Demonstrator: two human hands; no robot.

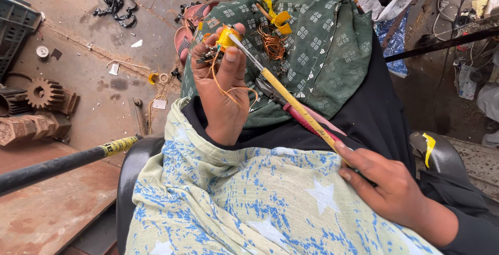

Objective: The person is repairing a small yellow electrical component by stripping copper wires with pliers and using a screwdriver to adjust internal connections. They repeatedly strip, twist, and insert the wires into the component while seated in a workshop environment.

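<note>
- The left hand (224, 86) was clenched around a small yellow-taped coil (226, 38), raised upright so its end faced the brush; thin copper wire (221, 81) trailed down across the palm.
- The right hand (387, 185) gripped the far end of a long yellow-handled brush (296, 104), whose tip touched the coil, the handle slanting across the lap for reach.
- Just beyond the left hand, a tangle of copper wire (273, 44) and yellow tape scraps (275, 5) lay on the green patterned cloth (322, 52).
- Under the brush handle, red-handled pliers (299, 115) rested on the lap.
- Well to the left of the left hand, rusty gears (44, 94) sat on the floor; a black rod (62, 164) crossed nearer, clear of both hands.
</note>
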